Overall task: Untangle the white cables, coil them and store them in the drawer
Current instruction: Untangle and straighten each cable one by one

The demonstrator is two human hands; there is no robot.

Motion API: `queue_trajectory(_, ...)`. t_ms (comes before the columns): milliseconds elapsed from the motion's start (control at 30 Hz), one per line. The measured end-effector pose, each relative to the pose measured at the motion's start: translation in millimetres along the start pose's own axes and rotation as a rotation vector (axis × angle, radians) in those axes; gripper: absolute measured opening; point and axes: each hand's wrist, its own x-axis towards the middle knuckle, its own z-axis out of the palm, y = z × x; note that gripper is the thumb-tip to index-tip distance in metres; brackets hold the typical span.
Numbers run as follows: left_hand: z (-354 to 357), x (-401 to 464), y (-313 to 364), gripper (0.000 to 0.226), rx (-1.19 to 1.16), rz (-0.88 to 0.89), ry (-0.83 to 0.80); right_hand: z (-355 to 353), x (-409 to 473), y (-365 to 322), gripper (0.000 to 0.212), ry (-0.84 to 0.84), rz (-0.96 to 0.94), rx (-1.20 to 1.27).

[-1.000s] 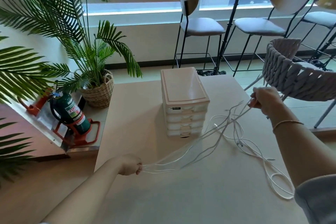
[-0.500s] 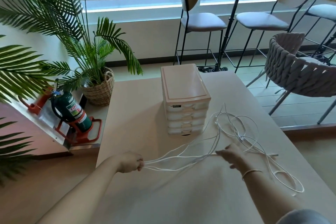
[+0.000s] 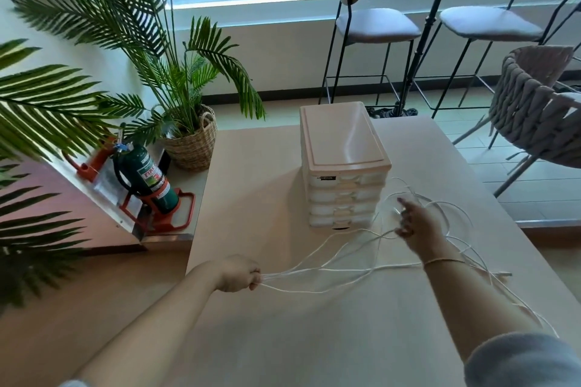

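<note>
The right hand (image 3: 416,228) has moved since a moment ago. It was low on the table, near the middle of the cables. Now it is farther back, up by the loops next to the drawer box (image 3: 342,166). The left hand (image 3: 239,273) has stayed in the same spot at the table's left edge.

The left hand is closed in a fist, pinching one end of the white cables (image 3: 330,273). The right hand is open with its fingers spread among the loops. I cannot tell if it has caught a cable yet.

The cables lie on the table (image 3: 283,339). They fan out from the left fist and run to a messy pile on the right, just beside the drawer box.

I think the job has only begun. The cables are still tangled. None are coiled. All the drawers look closed, and nothing is put away yet.
</note>
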Motion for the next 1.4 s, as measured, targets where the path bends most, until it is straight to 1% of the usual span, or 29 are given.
queue_trajectory(67, 4.9, -0.1, -5.5, 0.019, 0.031, -0.019, -0.028, -5.5, 0.8, -37.7, 0.024, 0.142, -0.139, 0.063)
queue_trajectory(133, 9.4, 2.2, -10.2, 0.02, 0.047, -0.032, -0.044, -9.8, -1.6, -75.5, 0.03, 0.222, -0.238, 0.081)
queue_trajectory(167, 10.2, 3.2, -11.6, 0.02, 0.054, -0.036, -0.048, -11.0, -2.8, -91.2, 0.03, 0.25, -0.273, 0.048)
queue_trajectory(233, 8.9, 4.7, -12.2, 0.02, 0.063, -0.048, -0.05, -16.4, -0.8, -111.2, 0.025, 0.326, -0.337, -0.117)
queue_trajectory(267, 7.2, 5.2, -11.6, 0.02, 0.059, -0.053, -0.047, -20.4, 1.0, -115.1, 0.017, 0.35, -0.375, -0.161)
queue_trajectory(300, 5.5, 5.7, -11.0, 0.02, 0.057, -0.057, -0.042, -24.7, 4.1, -116.9, 0.016, 0.368, -0.417, -0.174)
queue_trajectory(367, 2.3, 4.7, -10.7, 0.02, 0.069, -0.07, -0.038, -35.4, 9.1, -118.1, 0.036, 0.406, -0.499, -0.174)
queue_trajectory(433, 1.1, 3.3, -13.1, 0.022, 0.066, -0.091, -0.044, -40.6, 7.2, -123.8, 0.039, 0.437, -0.589, -0.233)
queue_trajectory(500, 0.5, 2.1, -14.2, 0.025, 0.05, -0.103, -0.044, -39.2, 6.2, -132.3, 0.041, 0.41, -0.666, -0.312)
queue_trajectory(567, -1.4, 2.1, -11.4, 0.023, 0.034, -0.091, -0.028, -35.1, 6.2, -133.9, 0.043, 0.439, -0.704, -0.498)
queue_trajectory(600, -2.4, 2.5, -9.1, 0.022, 0.025, -0.08, -0.019, -33.6, 9.1, -129.5, 0.041, 0.475, -0.687, -0.654)
queue_trajectory(633, -3.7, 3.3, -6.5, 0.022, 0.015, -0.071, -0.009, -33.1, 13.2, -121.4, 0.038, 0.508, -0.619, -0.823)
queue_trajectory(667, -5.1, 3.5, -4.1, 0.022, 0.006, -0.06, 0.001, -32.8, 15.6, -110.0, 0.037, 0.543, -0.489, -0.974)
queue_trajectory(733, -7.7, 4.4, -0.5, 0.022, -0.018, -0.044, 0.02, -29.5, 14.8, -83.7, 0.039, 0.581, -0.167, -1.154)
queue_trajectory(767, -9.1, 4.8, 1.0, 0.021, -0.029, -0.039, 0.028, -24.1, 8.1, -69.9, 0.04, 0.553, -0.086, -1.224)
queue_trajectory(800, -10.5, 4.9, 2.3, 0.021, -0.037, -0.032, 0.036, -15.2, 0.9, -55.3, 0.038, 0.482, -0.104, -1.301)
queue_trajectory(833, -12.1, 5.0, 3.4, 0.022, -0.045, -0.027, 0.043, -3.2, -7.3, -41.2, 0.035, 0.366, -0.156, -1.408)
queue_trajectory(900, -14.7, 4.8, 5.0, 0.027, -0.066, -0.015, 0.055, 31.3, -26.1, -12.1, 0.031, 0.067, -0.281, -1.647)
queue_trajectory(967, -15.7, 4.6, 5.3, 0.029, -0.107, 0.001, 0.07, 67.4, -51.2, 16.7, 0.032, -0.239, -0.432, -1.737)
queue_trajectory(1033, -16.3, 3.9, 6.2, 0.028, -0.155, 0.022, 0.089, 95.6, -75.6, 41.9, 0.031, -0.487, -0.523, -1.613)
queue_trajectory(1100, -16.0, 2.4, 8.8, 0.023, -0.207, 0.035, 0.097, 112.9, -93.0, 61.8, 0.029, -0.643, -0.542, -1.454)
queue_trajectory(1167, -15.7, 0.0, 11.4, 0.02, -0.245, 0.049, 0.099, 118.5, -94.2, 76.0, 0.029, -0.773, -0.422, -1.416)
queue_trajectory(1200, -15.8, -1.2, 11.8, 0.02, -0.246, 0.054, 0.102, 118.7, -92.2, 80.5, 0.03, -0.824, -0.309, -1.397)
queue_trajectory(1267, -15.6, -3.9, 11.1, 0.023, -0.238, 0.054, 0.115, 114.6, -90.6, 84.1, 0.035, -0.878, -0.102, -1.302)
queue_trajectory(1300, -15.5, -4.7, 10.7, 0.026, -0.244, 0.05, 0.126, 112.1, -89.8, 84.7, 0.036, -0.887, -0.036, -1.241)
queue_trajectory(1400, -14.2, -5.7, 8.9, 0.028, -0.288, 0.044, 0.147, 107.4, -86.7, 86.6, 0.03, -0.851, -0.03, -1.133)
